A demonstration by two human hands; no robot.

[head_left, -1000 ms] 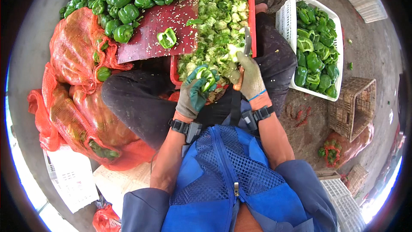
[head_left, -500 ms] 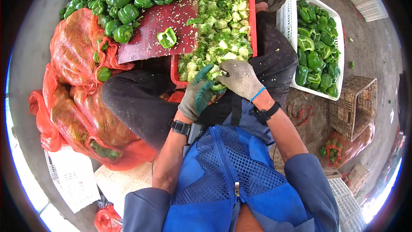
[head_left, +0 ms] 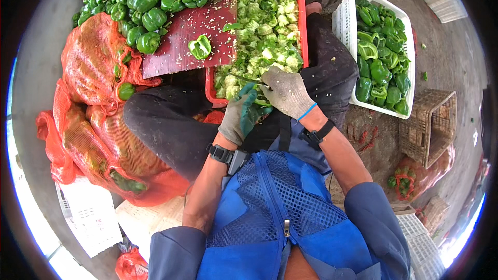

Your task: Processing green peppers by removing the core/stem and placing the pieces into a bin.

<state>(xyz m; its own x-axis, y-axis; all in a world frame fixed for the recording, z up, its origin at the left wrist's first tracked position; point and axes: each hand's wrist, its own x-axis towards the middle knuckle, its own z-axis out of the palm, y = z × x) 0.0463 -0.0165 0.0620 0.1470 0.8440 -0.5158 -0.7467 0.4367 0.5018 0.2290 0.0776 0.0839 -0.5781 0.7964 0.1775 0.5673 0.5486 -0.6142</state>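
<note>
My gloved left hand (head_left: pixel 240 115) is closed round a piece of green bell pepper (head_left: pixel 263 103), mostly hidden by the fingers. In my gloved right hand (head_left: pixel 288 93) is a thin knife (head_left: pixel 246 79); its dark blade points left, above the left fingers. Both hands are at the near edge of a red crate (head_left: pixel 304 36) full of pale green pepper cores and scraps (head_left: pixel 265 30). Across the crate's left side lies a dark red board (head_left: pixel 176 58), strewn with seeds. A cut-open pepper (head_left: pixel 200 47) rests on it, with whole green peppers (head_left: pixel 146 0) heaped behind.
At the right stands a white crate (head_left: pixel 346 33) of cut peppers (head_left: pixel 381 72), with a brown empty crate (head_left: pixel 428 129) nearer me. Orange mesh sacks (head_left: pixel 93 57) are piled at the left. My bent legs (head_left: pixel 166 124) flank the red crate.
The knife blade now shows, stretching left from my right hand. My left fingers have curled down around the pepper piece, and the left hand has turned slightly.
</note>
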